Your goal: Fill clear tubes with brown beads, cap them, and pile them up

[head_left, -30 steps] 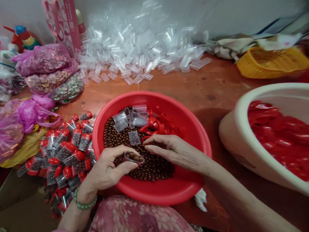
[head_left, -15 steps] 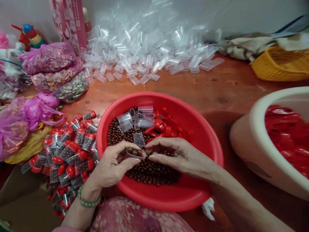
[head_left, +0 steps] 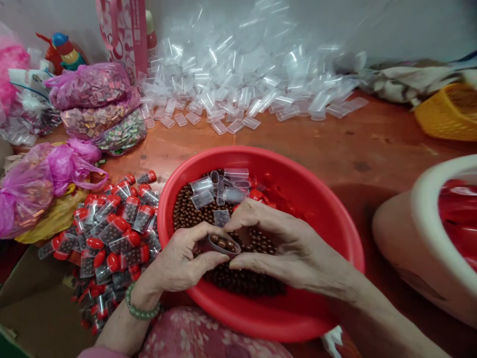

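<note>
My left hand (head_left: 188, 256) is closed round a small clear plastic case (head_left: 226, 251), whose oval mouth faces me and shows brown balls inside. Close to that mouth is my right hand (head_left: 283, 243), thumb and forefinger spread apart on either side of it; whether the tips touch the case I cannot tell. Both hands are over a red basin (head_left: 331, 199). Loose brown balls (head_left: 190, 209) cover much of its bottom, with several clear cases (head_left: 203, 199) lying on them. Red caps (head_left: 257, 194) lie at the basin's far side, partly behind my right hand.
Filled, red-capped cases (head_left: 112, 233) are heaped left of the basin. Behind it spreads a large pile of clear cases (head_left: 238, 84). Pink bags of small wrapped pieces (head_left: 89, 94) stand at the left. At right are a pale tub (head_left: 398, 238) of red pieces and a yellow basket (head_left: 436, 117).
My right thumb and forefinger have spread wider around the case's mouth. The case has tilted more towards me in my left hand. The whole view has shifted slightly.
</note>
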`<state>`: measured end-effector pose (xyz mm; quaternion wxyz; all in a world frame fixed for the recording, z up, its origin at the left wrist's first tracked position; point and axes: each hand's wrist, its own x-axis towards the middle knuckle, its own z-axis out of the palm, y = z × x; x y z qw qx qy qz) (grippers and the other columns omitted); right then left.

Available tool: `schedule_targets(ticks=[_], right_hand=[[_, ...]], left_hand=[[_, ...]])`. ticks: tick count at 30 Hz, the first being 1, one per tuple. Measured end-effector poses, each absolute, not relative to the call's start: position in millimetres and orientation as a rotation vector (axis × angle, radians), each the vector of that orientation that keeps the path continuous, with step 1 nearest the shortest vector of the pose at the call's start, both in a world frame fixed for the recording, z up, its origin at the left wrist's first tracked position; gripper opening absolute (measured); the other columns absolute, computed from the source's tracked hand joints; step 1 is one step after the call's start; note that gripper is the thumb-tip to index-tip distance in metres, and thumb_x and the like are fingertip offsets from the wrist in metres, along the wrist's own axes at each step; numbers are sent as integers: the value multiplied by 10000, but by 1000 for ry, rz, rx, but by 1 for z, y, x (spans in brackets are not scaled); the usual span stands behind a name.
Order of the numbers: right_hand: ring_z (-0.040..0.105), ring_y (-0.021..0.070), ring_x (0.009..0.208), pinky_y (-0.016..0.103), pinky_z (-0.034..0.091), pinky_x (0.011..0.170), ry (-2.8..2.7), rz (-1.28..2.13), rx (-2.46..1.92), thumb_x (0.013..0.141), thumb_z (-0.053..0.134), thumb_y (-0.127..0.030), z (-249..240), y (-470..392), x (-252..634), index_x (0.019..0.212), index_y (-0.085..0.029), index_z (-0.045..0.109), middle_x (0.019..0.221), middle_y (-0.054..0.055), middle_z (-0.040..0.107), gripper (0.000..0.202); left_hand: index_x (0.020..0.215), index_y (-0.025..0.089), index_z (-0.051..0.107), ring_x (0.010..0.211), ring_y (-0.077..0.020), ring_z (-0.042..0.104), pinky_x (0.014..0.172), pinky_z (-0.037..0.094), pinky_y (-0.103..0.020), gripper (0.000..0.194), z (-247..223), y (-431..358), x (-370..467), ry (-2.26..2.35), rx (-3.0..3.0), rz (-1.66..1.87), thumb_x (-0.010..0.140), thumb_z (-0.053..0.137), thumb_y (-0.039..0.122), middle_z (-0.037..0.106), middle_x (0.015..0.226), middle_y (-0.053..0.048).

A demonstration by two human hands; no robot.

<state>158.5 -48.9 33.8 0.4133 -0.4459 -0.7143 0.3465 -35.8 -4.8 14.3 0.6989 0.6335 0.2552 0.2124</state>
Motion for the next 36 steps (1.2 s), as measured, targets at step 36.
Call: schedule_targets(ticks=[36], right_hand=[[582, 180, 754, 313, 403, 698, -2164, 501, -2142, 889, 507, -239, 10, -64, 237, 871, -183, 614, 832, 55, 656, 123]], left_hand=[[1015, 174, 638, 994, -171, 646, 890, 511, -286, 151, 8, 3, -36, 532, 1234, 617, 865, 627, 189, 689, 1041, -64]])
